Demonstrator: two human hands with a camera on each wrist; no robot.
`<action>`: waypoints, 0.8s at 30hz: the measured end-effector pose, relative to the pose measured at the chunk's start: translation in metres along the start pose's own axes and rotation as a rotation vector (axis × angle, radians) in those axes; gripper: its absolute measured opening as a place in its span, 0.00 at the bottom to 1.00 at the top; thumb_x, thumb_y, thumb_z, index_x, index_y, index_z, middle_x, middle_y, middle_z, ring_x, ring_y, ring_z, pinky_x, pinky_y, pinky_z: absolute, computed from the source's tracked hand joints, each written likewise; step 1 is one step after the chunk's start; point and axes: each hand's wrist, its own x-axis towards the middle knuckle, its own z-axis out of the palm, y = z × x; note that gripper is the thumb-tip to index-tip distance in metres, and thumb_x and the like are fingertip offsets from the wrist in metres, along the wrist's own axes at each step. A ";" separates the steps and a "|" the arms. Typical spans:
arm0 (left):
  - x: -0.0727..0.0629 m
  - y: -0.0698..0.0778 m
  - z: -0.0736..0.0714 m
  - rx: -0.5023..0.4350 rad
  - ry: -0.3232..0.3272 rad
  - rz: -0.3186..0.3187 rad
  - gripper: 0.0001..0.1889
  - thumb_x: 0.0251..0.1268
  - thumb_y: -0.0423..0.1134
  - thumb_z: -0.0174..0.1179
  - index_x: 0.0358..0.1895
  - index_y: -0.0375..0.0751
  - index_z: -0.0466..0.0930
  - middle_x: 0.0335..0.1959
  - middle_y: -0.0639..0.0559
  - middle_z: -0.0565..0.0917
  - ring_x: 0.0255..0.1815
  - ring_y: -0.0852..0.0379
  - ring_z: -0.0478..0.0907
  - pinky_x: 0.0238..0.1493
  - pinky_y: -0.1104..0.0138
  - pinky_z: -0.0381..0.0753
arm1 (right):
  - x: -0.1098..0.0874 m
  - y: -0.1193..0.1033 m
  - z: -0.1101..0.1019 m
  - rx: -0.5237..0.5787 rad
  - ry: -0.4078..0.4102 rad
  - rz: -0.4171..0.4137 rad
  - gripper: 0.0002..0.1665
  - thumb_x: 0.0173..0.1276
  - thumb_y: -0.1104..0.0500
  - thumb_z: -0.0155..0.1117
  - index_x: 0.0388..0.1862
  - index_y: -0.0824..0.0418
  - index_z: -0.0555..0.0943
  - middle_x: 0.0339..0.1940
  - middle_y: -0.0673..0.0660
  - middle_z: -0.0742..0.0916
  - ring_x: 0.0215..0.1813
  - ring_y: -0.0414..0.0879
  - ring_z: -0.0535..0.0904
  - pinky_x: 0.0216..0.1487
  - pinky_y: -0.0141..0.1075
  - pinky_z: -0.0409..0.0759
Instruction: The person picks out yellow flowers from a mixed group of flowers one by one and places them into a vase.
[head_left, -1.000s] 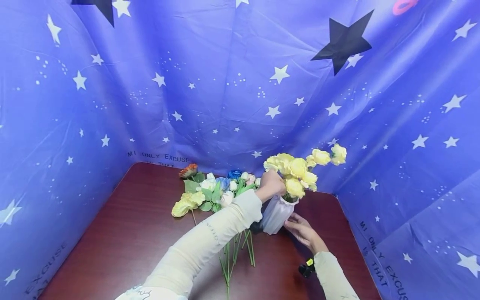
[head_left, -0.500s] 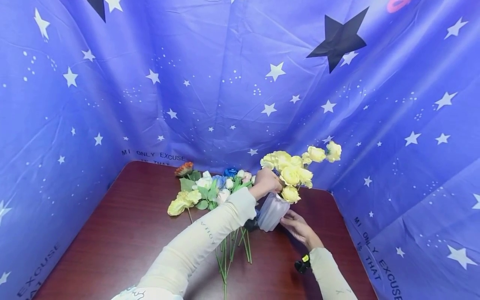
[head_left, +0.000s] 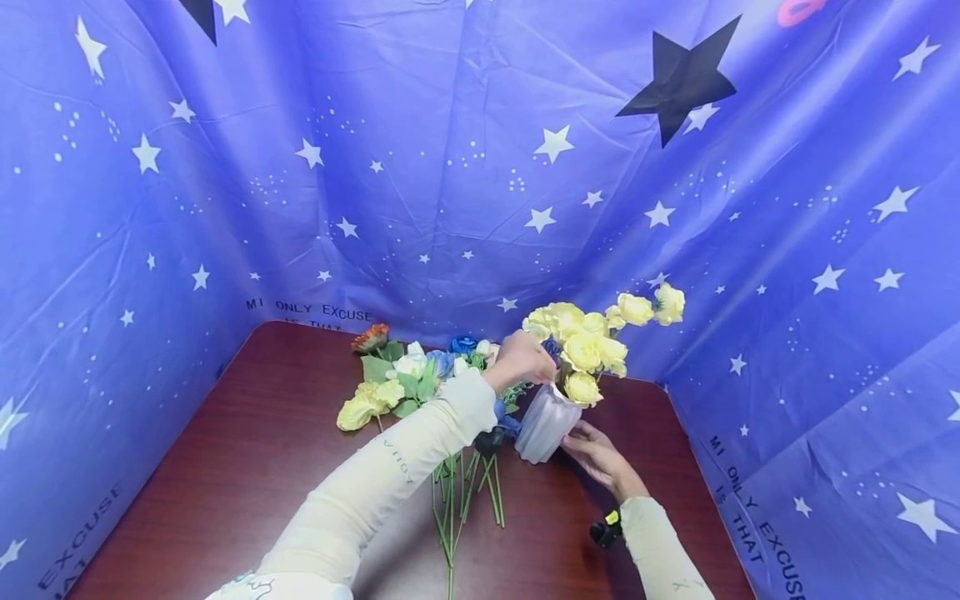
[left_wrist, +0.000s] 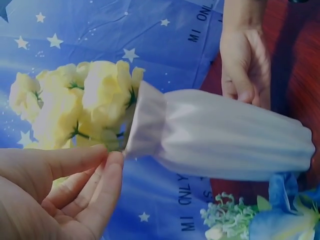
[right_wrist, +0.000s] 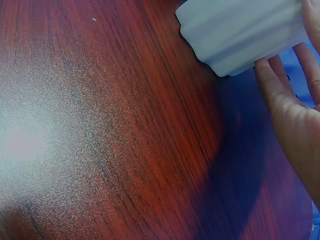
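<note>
A pale, ribbed vase [head_left: 548, 422] holds a bunch of yellow flowers [head_left: 584, 350], with a dark blue bloom [head_left: 551, 346] beside them. My left hand [head_left: 522, 358] is at the left of the vase mouth. In the left wrist view its thumb and fingertips [left_wrist: 114, 159] meet right by the rim; whether something is pinched there is unclear. My right hand [head_left: 597, 454] holds the vase low on its right side. In the right wrist view its thumb and fingers [right_wrist: 266, 75] lie on opposite sides of the vase [right_wrist: 240, 35].
More flowers lie left of the vase: an orange one [head_left: 370, 337], a yellow one [head_left: 369, 406], white and blue ones. Their green stems [head_left: 450, 508] point toward me. Under everything is a dark red wooden table [head_left: 300, 442], backed by a blue star-printed curtain [head_left: 420, 183].
My left hand has drawn back left from the yellow flowers to the vase rim, uncovering the dark blue bloom. The right hand stays at the vase. The head view has shifted slightly.
</note>
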 end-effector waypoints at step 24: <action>-0.032 -0.053 -0.096 -0.129 0.192 0.071 0.08 0.64 0.36 0.70 0.43 0.37 0.91 0.40 0.40 0.91 0.33 0.54 0.89 0.41 0.66 0.92 | 0.000 0.002 0.001 -0.008 0.044 0.009 0.27 0.74 0.80 0.44 0.52 0.52 0.77 0.50 0.48 0.86 0.53 0.37 0.84 0.61 0.27 0.84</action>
